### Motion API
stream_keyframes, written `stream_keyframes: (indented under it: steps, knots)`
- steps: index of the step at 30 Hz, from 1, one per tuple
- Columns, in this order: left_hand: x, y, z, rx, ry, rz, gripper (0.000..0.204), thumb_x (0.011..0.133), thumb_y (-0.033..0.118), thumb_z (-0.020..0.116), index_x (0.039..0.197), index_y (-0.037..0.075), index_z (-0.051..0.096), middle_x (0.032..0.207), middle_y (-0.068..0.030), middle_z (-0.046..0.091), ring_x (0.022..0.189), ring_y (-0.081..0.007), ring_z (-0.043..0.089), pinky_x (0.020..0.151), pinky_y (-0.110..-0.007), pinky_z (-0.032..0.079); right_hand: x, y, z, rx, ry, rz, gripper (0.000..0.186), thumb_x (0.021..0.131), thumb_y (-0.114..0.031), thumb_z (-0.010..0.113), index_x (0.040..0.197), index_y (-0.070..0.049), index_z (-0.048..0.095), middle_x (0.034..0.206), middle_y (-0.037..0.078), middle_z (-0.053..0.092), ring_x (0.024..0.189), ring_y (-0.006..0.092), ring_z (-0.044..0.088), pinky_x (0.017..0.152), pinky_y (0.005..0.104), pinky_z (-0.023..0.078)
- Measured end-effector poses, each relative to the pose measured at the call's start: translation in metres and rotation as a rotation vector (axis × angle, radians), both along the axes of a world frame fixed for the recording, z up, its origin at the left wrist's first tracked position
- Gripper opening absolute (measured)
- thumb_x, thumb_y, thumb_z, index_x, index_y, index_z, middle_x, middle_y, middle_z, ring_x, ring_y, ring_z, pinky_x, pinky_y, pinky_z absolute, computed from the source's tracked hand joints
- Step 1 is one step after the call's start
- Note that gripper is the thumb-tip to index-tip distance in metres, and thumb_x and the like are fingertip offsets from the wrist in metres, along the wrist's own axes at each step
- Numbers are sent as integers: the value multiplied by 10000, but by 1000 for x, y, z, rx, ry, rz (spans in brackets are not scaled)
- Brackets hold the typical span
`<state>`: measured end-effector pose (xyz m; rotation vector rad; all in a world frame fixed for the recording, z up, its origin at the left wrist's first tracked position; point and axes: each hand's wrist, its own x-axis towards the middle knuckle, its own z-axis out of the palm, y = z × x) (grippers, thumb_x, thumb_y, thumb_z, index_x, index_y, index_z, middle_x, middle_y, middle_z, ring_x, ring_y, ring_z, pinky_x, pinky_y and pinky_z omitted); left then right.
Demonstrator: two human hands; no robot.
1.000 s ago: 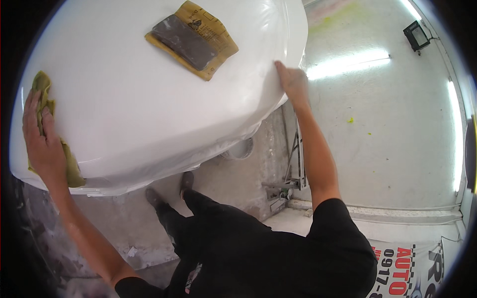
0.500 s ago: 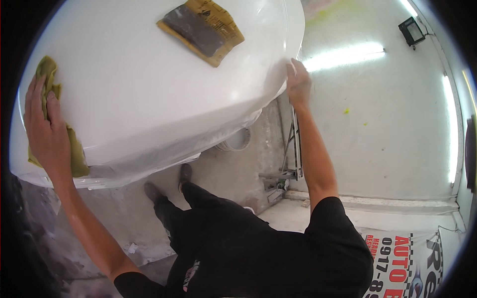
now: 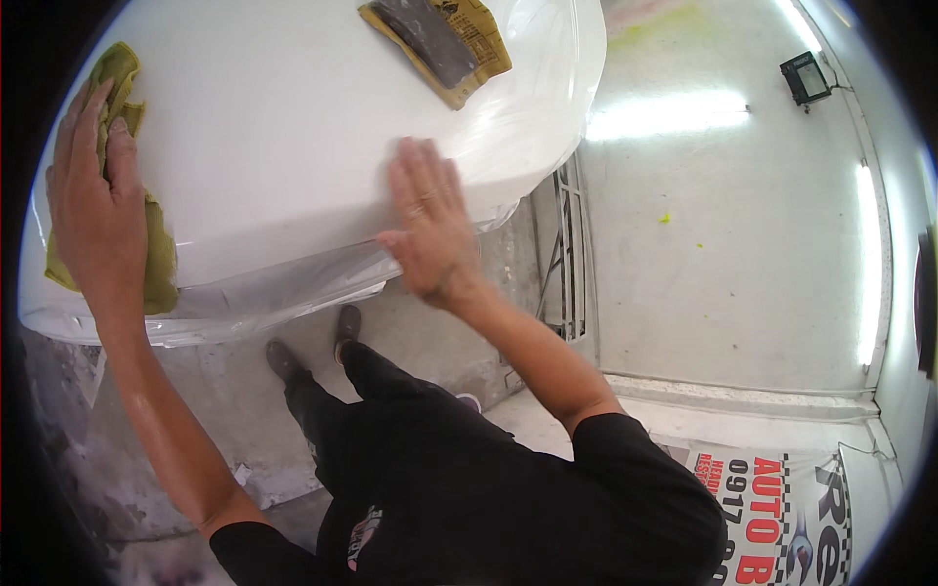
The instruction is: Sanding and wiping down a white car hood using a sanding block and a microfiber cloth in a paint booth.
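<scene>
My left hand holds a folded yellow-green cloth against the white curved body panel, near its left end, fingers lying over the cloth. My right hand is flat on or just over the panel near its front edge, fingers stretched and slightly blurred, with nothing visible in it. Above it on the panel lies a brown-yellow paper sheet with a dark grey rectangular piece on it. Crinkled translucent plastic runs under the panel's front edge.
My feet stand on a grey concrete floor below the panel. A metal frame leans by the white wall on the right, which carries tube lights and a black floodlight. A printed banner is at lower right.
My left hand has moved up the panel with the cloth. My right hand has left the right edge and moved left and down onto or over the panel, its fingers straightened.
</scene>
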<state>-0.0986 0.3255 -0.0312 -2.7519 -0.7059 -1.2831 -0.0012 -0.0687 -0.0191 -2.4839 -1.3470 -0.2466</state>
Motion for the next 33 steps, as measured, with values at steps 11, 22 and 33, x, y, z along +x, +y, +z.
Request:
stream_keyframes:
  steps: [11, 22, 33]
  knots:
    - [14, -12, 13, -6, -42, -71, 390, 1130, 234, 593, 1498, 149, 691, 1567, -81, 673, 1455, -301, 613, 1242, -473, 443, 131, -181, -4, 14, -214, -508, 636, 1232, -336, 385, 1660, 135, 390, 1763, 347, 340, 1660, 495, 298, 1382, 511, 226]
    - [15, -29, 27, -85, -60, -79, 400, 1118, 190, 573, 1503, 135, 666, 1600, -97, 628, 1491, -336, 580, 1264, -608, 394, 2, -9, -3, 114, -33, -9, 849, 1072, -412, 676, 1727, 25, 357, 1826, 282, 256, 1705, 485, 202, 1372, 642, 154]
    - [11, -45, 45, -184, -53, -93, 406, 1107, 132, 562, 1502, 89, 645, 1660, -139, 568, 1563, -383, 490, 1285, -634, 338, 220, -99, 57, 80, -119, -253, 704, 1164, -402, 508, 1674, 73, 408, 1771, 275, 372, 1659, 449, 311, 1355, 556, 242]
